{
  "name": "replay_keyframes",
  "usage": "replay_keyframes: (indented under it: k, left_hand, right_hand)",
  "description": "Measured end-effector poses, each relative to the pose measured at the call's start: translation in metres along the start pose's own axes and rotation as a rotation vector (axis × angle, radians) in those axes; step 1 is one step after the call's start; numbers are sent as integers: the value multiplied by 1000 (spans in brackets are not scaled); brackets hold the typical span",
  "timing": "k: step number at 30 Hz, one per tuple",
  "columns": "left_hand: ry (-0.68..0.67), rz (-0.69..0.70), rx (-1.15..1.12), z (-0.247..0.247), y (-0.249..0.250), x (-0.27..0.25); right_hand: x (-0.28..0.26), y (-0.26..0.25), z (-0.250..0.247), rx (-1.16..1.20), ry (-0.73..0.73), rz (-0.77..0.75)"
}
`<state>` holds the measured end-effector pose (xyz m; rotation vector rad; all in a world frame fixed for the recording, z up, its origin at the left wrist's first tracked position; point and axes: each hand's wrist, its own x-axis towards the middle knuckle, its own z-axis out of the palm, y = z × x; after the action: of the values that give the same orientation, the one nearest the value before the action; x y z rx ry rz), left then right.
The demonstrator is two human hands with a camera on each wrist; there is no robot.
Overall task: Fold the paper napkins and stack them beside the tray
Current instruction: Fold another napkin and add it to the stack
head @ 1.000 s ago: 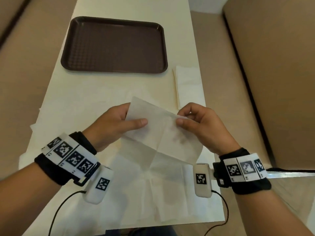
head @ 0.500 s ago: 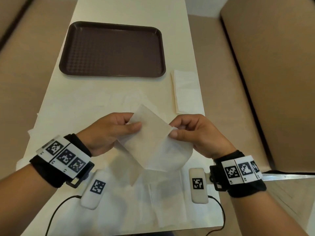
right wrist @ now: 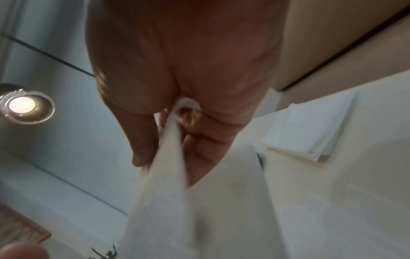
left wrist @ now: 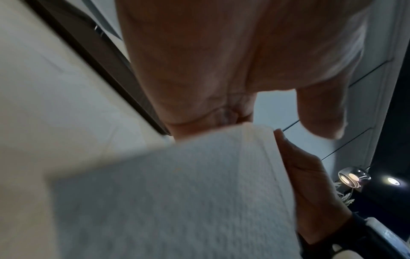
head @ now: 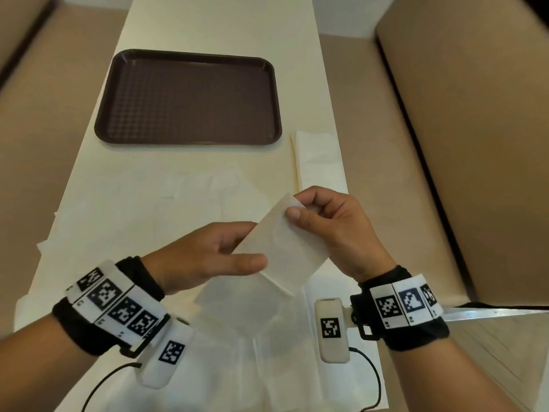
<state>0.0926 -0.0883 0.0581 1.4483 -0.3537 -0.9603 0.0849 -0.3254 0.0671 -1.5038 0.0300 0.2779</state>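
Observation:
I hold a folded white paper napkin (head: 282,248) in the air over the near part of the table. My right hand (head: 297,208) pinches its top corner between thumb and forefinger; the right wrist view shows the napkin (right wrist: 199,219) running out of that pinch. My left hand (head: 249,254) holds the lower left edge, thumb on the front and fingers behind. In the left wrist view the napkin (left wrist: 177,192) fills the lower half. A stack of folded napkins (head: 320,159) (right wrist: 310,129) lies just right of the dark brown tray (head: 190,53).
Several unfolded napkins (head: 237,337) lie spread on the cream table (head: 222,22) under my hands, and more (head: 208,188) lie in front of the tray. Tan benches (head: 475,144) run along both sides of the narrow table.
The napkin went from a wide half-open sheet to a narrow folded rectangle. My right hand rose with the top corner, and my left hand slid down to the lower left edge.

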Motion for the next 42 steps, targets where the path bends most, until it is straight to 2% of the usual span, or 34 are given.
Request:
replay_keyframes:
  k: [4, 7, 9, 10, 12, 14, 15, 18, 21, 24, 28, 37, 42]
  left_hand:
    - [90, -55, 10, 0, -4, 17]
    - [213, -67, -89, 0, -4, 35]
    - [294, -44, -190, -3, -2, 51]
    - [330, -27, -239, -5, 0, 62]
    - [393, 8, -348, -8, 3, 87]
    - [423, 34, -429, -8, 7, 114]
    - [425, 42, -449, -9, 8, 128]
    - [419, 62, -446, -13, 15, 165]
    - [448, 56, -377, -23, 24, 198]
    - [483, 16, -303, -38, 27, 230]
    - [484, -53, -77, -53, 27, 262]
    - [648, -79, 459, -70, 24, 289]
    - [701, -51, 622, -68, 31, 295]
  right_hand:
    - [7, -5, -1, -151, 17, -29]
    - [17, 2, -12, -255, 186, -15]
    - [18, 11, -21, -168, 329, 58]
    - [16, 16, -25, -76, 335, 120]
    - [8, 27, -28, 48, 232, 261]
    - [1, 37, -24, 76, 128, 330]
    - [1, 43, -23, 77, 139, 340]
    - [11, 55, -31, 101, 301, 347]
    - [25, 58, -46, 130, 417, 352]
    - [37, 58, -58, 123, 444, 377]
    - [52, 56, -71, 158, 470, 414]
    - [69, 66, -88, 102, 562, 477]
    - [73, 71, -91, 87, 580, 492]
